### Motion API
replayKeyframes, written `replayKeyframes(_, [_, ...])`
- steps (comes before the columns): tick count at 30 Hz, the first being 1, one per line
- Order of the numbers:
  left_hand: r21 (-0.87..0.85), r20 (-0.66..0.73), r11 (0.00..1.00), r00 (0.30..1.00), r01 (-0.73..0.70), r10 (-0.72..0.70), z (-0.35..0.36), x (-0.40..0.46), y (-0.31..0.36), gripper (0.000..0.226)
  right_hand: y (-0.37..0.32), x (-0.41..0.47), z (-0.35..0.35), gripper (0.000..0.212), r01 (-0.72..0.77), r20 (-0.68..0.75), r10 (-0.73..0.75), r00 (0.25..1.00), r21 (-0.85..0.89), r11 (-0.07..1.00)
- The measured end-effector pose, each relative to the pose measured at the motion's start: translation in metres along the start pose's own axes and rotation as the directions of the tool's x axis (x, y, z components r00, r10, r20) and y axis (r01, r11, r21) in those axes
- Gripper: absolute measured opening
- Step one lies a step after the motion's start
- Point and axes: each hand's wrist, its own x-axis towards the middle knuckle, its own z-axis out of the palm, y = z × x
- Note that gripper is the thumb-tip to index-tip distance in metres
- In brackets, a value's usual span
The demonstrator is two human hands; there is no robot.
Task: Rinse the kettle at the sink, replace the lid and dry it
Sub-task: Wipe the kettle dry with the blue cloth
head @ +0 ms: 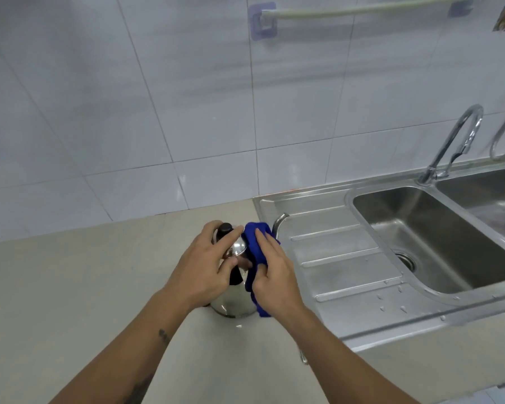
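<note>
Kettle (pixel 233 304) sat upright on the beige countertop (pixel 99 287), right next to the left edge of the steel sink unit (pixel 347 339), just off the drainboard (pixel 341 258). Shiny steel body, lid (pixel 236 247) already on with its black knob (pixel 225 228) up top, and the thin curved spout (pixel 279 221) pointing off toward the tiled wall (pixel 158 97) and the sink side.

Left hand (pixel 200 269) was draped over the top of the kettle, fingers curled around the lid area near the knob, thumb down against the body, so pretty clearly gripping it to keep it steady. Right hand (pixel 270 271) had a blue cloth (pixel 255 249) pressed against the kettle's right side, fingers laid over the cloth with the thumb tucked around it, and the cloth hung down to the base.

Sink basin (pixel 438 243) was off to the right with the drain (pixel 405 259) showing, and a few water drops (pixel 391 304) sat on the drainboard's near corner. Curved faucet (pixel 455 141) stood at the back edge. Rail (pixel 362 8) was stuck to the wall up high on clear adhesive hooks (pixel 263 20).
</note>
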Motion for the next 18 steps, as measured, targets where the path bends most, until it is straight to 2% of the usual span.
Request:
replayKeyframes(3, [-0.008, 0.063, 1.000, 0.998, -0.020, 0.020, -0.004, 0.001, -0.010, 0.065, 0.007, 0.009, -0.001, 0.073, 0.004, 0.035, -0.004, 0.999, 0.016, 1.000])
replayKeyframes(5, [-0.027, 0.045, 1.000, 0.999, -0.016, 0.017, -0.004, 0.001, -0.012, 0.064, 0.011, 0.007, 0.001, 0.073, -0.006, 0.025, 0.005, 1.000, 0.032, 0.999])
replayKeyframes(12, [-0.055, 0.001, 0.990, 0.992, 0.129, -0.129, 0.002, 0.007, 0.004, 0.055, 0.022, -0.016, 0.007, 0.074, -0.056, 0.018, 0.056, 0.998, 0.014, 0.998])
replayKeyframes(15, [-0.073, 0.039, 0.983, 0.986, 0.167, -0.164, -0.001, 0.011, 0.006, 0.055, 0.021, -0.023, 0.011, 0.072, -0.019, 0.022, 0.020, 1.000, -0.020, 1.000])
replayKeyframes(18, [-0.026, 0.104, 0.994, 0.989, 0.109, -0.106, -0.010, 0.014, -0.006, 0.054, 0.015, -0.018, 0.011, 0.071, 0.051, 0.022, -0.050, 0.998, -0.048, 0.998])
